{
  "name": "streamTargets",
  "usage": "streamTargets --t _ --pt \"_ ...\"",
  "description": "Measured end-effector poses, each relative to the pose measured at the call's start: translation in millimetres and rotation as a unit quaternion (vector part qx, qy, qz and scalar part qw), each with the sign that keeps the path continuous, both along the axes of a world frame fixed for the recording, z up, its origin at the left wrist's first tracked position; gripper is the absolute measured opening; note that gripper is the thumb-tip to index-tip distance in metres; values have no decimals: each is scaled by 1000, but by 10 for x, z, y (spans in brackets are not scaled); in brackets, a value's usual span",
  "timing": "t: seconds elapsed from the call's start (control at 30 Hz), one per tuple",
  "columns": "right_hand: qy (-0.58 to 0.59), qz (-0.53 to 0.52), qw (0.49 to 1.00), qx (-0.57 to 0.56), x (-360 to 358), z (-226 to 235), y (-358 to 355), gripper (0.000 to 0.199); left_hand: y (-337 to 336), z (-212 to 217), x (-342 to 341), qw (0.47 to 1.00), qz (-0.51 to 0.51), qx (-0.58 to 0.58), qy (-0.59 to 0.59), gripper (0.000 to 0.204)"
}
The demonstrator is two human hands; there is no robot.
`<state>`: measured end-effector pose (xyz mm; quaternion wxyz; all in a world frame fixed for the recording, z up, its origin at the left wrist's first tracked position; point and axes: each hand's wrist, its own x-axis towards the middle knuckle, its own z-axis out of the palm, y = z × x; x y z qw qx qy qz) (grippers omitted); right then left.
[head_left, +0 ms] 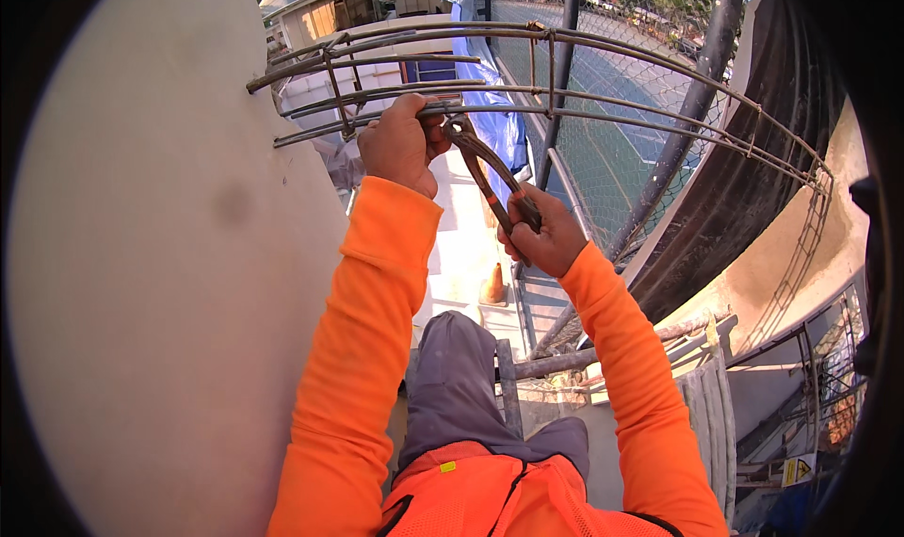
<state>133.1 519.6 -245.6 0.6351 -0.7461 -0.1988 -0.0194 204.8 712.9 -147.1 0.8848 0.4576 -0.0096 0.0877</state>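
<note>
Left hand (400,146) clamped on steel bar (584,94) of curved bar cage (659,113), fingers wrapped, thumb beside pincer head. Right hand (541,231) closed round both pincer handles. Pincers (490,174): head up-left at bar, just right of left hand; handles slope down-right into right hand; long axis diagonal, crossing bar. Left hand nearer to head, touching or nearly so. Both arms raised, orange sleeves (367,349) extended forward from chest. Pale wall (160,273) at left; mesh fence (621,151) and orange cone (494,284) beyond, below.
</note>
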Motion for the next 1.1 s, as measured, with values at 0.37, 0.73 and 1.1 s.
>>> streamTargets --t 0.37,0.73,1.1 --pt "-117 -225 956 -149 -338 -24 336 60 54 -41 -44 996 -66 -7 -63 19" --pt "193 182 918 293 -410 -232 576 55 114 -113 30 989 -100 -5 -105 23" --pt "151 149 930 300 -378 -159 661 49 169 -188 3 981 -125 54 -137 34"
